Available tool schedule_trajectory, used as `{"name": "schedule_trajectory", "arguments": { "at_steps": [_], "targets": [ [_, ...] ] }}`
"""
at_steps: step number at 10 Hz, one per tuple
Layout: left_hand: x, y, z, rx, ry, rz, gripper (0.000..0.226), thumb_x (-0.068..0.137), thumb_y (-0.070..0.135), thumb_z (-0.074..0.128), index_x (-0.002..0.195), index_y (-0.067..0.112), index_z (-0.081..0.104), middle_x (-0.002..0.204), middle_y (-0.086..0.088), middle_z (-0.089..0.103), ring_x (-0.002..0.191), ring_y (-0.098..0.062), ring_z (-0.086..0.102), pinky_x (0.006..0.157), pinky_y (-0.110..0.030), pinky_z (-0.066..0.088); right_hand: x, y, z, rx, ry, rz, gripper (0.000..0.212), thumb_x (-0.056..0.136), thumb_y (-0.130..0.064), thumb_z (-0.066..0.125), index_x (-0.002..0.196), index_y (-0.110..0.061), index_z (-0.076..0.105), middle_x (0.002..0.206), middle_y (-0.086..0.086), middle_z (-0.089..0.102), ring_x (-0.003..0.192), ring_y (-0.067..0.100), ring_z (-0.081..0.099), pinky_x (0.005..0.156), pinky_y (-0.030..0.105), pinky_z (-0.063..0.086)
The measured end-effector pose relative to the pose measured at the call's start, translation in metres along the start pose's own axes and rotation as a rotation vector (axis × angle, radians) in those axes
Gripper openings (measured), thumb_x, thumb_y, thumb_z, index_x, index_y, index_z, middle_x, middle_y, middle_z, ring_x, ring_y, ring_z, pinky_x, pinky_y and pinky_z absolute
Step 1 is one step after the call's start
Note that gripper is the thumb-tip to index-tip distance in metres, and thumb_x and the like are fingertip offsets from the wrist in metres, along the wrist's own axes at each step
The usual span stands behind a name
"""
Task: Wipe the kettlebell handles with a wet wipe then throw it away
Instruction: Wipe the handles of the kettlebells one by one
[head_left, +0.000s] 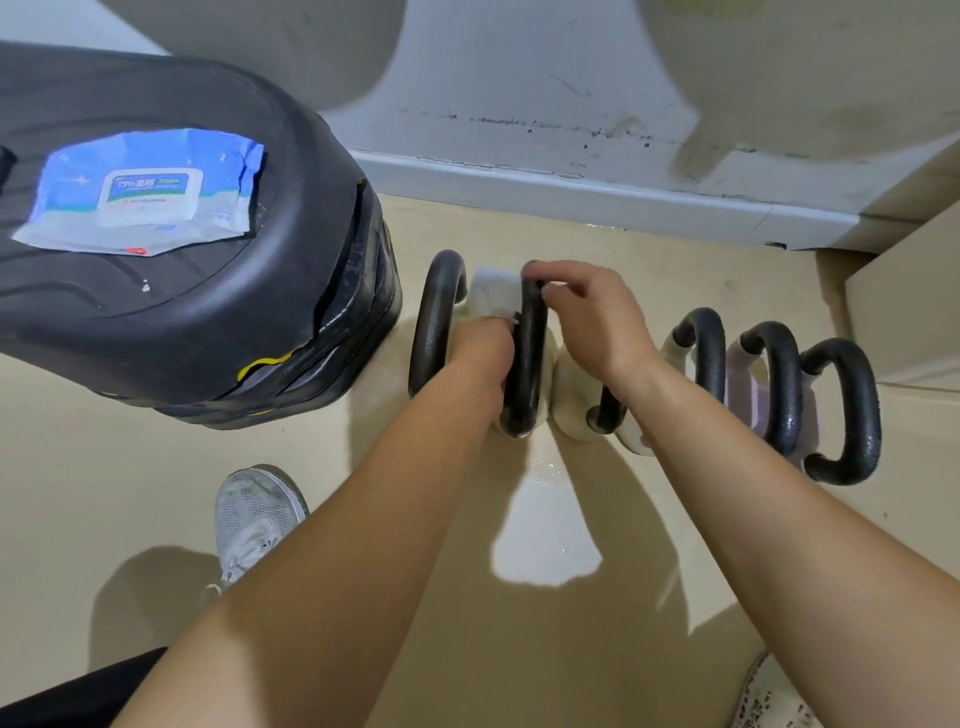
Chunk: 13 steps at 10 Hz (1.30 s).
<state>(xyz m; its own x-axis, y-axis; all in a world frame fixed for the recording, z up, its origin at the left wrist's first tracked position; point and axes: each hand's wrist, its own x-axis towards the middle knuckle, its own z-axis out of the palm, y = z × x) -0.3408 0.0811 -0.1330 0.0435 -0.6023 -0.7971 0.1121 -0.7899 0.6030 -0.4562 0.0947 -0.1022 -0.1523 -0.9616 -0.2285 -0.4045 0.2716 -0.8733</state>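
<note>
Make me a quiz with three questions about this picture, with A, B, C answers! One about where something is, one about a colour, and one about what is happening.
1. Where is the pack of wipes?
A. On the floor
B. On top of the big black block
C. In a hand

2. What colour is the kettlebell handle between the two hands?
A. Black
B. Red
C. Yellow

3. What is the left hand doing?
A. Hanging empty
B. Holding the wet wipe against the handle
C. Opening the pack

Answers:
1 B: the blue and white pack lies flat on the block's top, at the left.
2 A: the curved bar is black, like the other handles in the row.
3 B: the white wipe sits against the bar at the left hand, while the right hand grips the handle's top.
</note>
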Motion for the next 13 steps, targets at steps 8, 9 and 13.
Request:
{"name": "schedule_trajectory", "arguments": {
  "at_steps": [8, 9, 13],
  "targets": [
    [-0.004, 0.01, -0.002, 0.382, 0.104, 0.419, 0.021, 0.097, 0.023, 0.051, 0.113, 0.016, 0.064, 0.099, -0.003, 0.07, 0.089, -0.019, 0.067, 0.079, -0.032, 0.055, -0.004, 0.009, -0.002, -0.428, 0.211, 0.158, 0.016, 0.08, -0.008, 0.048, 0.083, -0.017, 0.061, 0.085, 0.007, 0.063, 0.077, 0.03, 0.058, 0.067, 0.036, 0.051],
    [0.0, 0.015, 0.001, 0.321, 0.063, 0.287, 0.019, 0.097, 0.021, 0.051, 0.094, 0.014, 0.068, 0.091, -0.006, 0.066, 0.086, -0.025, 0.063, 0.083, -0.042, 0.054, -0.007, 0.009, 0.01, -0.547, 0.024, 0.153, 0.022, 0.088, -0.001, 0.041, 0.08, -0.011, 0.059, 0.07, 0.005, 0.054, 0.067, 0.025, 0.053, 0.062, 0.032, 0.041],
    [0.005, 0.01, 0.006, 0.005, 0.072, 0.027, 0.01, 0.084, 0.02, 0.063, 0.081, 0.013, 0.07, 0.081, -0.01, 0.068, 0.081, -0.032, 0.067, 0.084, -0.046, 0.058, -0.008, -0.001, 0.022, 0.916, 0.047, 0.821, 0.027, 0.096, -0.019, 0.047, 0.103, -0.006, 0.069, 0.088, 0.016, 0.072, 0.082, 0.029, 0.069, 0.081, 0.039, 0.057]
  ]
}}
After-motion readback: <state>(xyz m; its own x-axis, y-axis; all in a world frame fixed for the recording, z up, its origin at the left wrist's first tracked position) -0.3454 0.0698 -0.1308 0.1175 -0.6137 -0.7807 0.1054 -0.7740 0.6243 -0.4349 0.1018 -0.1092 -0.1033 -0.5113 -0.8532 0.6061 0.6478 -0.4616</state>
